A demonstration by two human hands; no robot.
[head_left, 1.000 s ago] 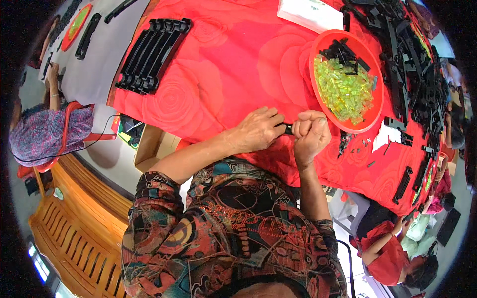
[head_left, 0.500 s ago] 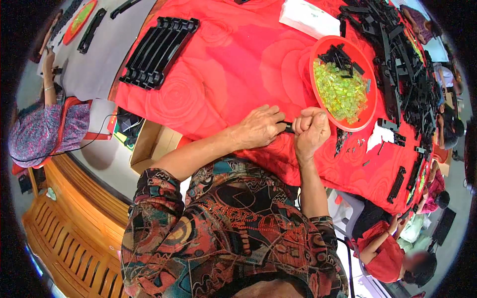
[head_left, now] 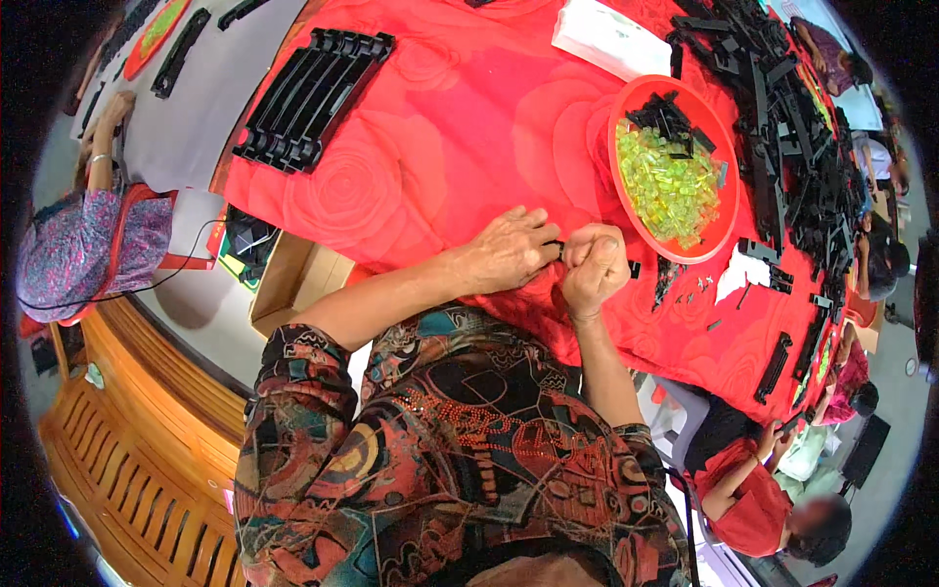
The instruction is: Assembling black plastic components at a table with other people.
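Note:
Both my hands are closed at the near edge of the red-covered table, with a small gap between them. A black plastic strip (head_left: 635, 269) passes through my right hand (head_left: 595, 269), a short end of it jutting out past the fist. Its other end runs into the curled fingers of my left hand (head_left: 514, 251), where most of it is hidden. Just beyond my right hand stands a red bowl (head_left: 685, 257) of yellow-green translucent pieces (head_left: 653, 181) with some small black parts (head_left: 667, 119) on top.
Black slotted strips (head_left: 313, 98) lie side by side at the far left. A large heap of black parts (head_left: 792, 127) covers the right side, near white paper (head_left: 743, 272) and small metal pieces (head_left: 695, 289). A white box (head_left: 611, 39) sits at the back. Other people work on both sides.
My right hand has shifted left, nearer to my left hand. An end of the black strip now shows on the right of the fist. My left hand has barely moved.

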